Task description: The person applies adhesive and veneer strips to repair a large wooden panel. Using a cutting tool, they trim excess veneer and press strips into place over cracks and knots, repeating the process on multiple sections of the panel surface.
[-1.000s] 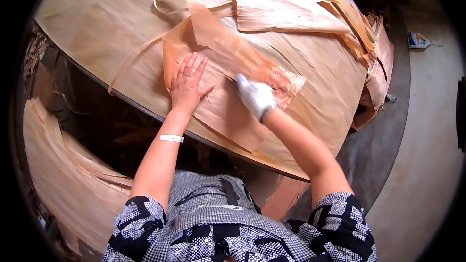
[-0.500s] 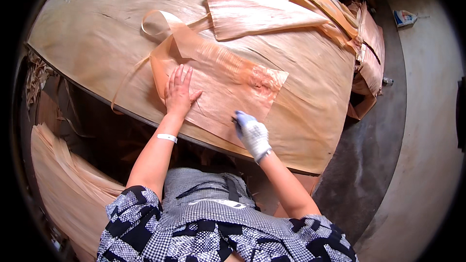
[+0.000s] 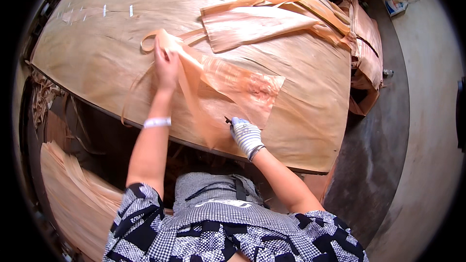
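My bare left hand [image 3: 166, 68], with a white band on the wrist, is closed on the upper left part of a cut veneer strip [image 3: 191, 99]. The strip hangs blurred, its lower end near the table's front edge. Under and beside it lies a patterned orange-pink veneer piece [image 3: 252, 87]. In a white and blue striped glove, my right hand [image 3: 247, 137] is closed round a small dark blade-like tool [image 3: 227, 120]. Its tip rests at or just above the veneer; most of the tool is hidden in the fist.
A large veneer-covered table [image 3: 301, 136] spreads ahead. Farther back on it lies another folded veneer piece [image 3: 257, 24] with curled strips. Veneer bundles [image 3: 366, 43] stand off the right edge. A veneer stack [image 3: 73, 179] is at lower left, and a white-blue packet [image 3: 395, 6] sits on the floor.
My left hand went from lying flat on the veneer to gripping and lifting the strip, farther up and left. My right hand moved slightly left with the tool.
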Demonstrator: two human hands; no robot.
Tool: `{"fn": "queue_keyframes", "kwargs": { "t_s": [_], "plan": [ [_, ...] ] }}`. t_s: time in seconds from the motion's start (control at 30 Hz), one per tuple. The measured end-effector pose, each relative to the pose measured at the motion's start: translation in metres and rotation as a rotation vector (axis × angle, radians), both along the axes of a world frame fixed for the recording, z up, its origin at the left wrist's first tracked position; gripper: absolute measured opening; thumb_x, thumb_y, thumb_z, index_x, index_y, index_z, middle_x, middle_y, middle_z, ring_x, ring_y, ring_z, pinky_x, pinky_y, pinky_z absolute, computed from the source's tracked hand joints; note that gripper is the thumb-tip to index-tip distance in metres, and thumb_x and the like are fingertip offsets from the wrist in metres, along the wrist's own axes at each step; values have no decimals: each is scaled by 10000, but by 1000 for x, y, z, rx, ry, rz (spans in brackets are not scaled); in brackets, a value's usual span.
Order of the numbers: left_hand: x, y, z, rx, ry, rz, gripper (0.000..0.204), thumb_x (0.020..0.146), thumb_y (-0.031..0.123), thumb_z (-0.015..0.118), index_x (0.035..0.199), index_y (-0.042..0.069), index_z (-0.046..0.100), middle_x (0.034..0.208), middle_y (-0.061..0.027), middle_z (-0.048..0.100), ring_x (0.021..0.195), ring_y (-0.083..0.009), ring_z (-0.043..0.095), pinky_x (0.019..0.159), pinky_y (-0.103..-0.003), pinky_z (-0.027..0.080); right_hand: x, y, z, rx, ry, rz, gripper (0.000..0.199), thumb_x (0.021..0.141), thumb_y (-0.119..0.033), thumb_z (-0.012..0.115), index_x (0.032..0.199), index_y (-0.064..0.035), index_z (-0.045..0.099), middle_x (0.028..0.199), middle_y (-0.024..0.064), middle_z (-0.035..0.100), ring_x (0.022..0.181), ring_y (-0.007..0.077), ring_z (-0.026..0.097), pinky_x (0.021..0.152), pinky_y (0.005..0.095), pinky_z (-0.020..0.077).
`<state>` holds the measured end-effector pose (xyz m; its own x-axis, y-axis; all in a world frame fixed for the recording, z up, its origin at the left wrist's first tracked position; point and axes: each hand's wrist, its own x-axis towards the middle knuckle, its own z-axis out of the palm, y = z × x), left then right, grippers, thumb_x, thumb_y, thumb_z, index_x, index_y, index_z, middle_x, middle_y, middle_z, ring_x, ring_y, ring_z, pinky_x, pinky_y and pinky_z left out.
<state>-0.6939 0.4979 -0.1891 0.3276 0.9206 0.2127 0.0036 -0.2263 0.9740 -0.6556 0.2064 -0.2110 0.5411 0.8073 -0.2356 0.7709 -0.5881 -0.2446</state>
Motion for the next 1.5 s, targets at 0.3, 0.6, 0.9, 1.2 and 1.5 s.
{"fn": "queue_keyframes", "kwargs": {
  "t_s": [0.3,0.6,0.9,1.2,1.5],
  "plan": [
    [-170,236,46,-13,4,522,436,785,173,652,1149,-4,493,924,-133,610,753,-199,606,615,-306,516,-13,-1,-5,118,-67,-1,129,816,-153,470,901,-75,528,872,114,610,838,259,601,670,411,492],
    [-178,94,15,687,351,292,479,801,63,519,1249,2,362,1098,-138,535,862,-245,525,814,-349,435,5,7,5,127,-6,-80,124,772,-165,531,869,-94,562,801,142,614,757,319,591,690,424,482],
    [-11,-108,2,991,642,-578,259,748,87,525,997,73,596,1045,-96,582,1098,-242,484,988,-409,323,-42,40,103,832,795,-11,265,713,-16,582,978,-35,585,866,128,559,798,277,546,751,332,455],
    [8,-164,-26,1193,656,-786,159,748,128,505,838,55,613,998,-98,587,1127,-243,460,1022,-416,274,-57,27,87,742,789,101,242,671,-86,674,892,-48,585,957,129,524,927,305,501,836,362,404],
    [6,-169,-50,-292,205,-642,209,734,56,536,922,58,629,938,-122,612,893,-289,576,769,-361,471,-66,-59,113,860,1389,-58,116,774,-9,610,855,-70,554,1178,144,531,923,193,545,744,271,459]
  ]
}}
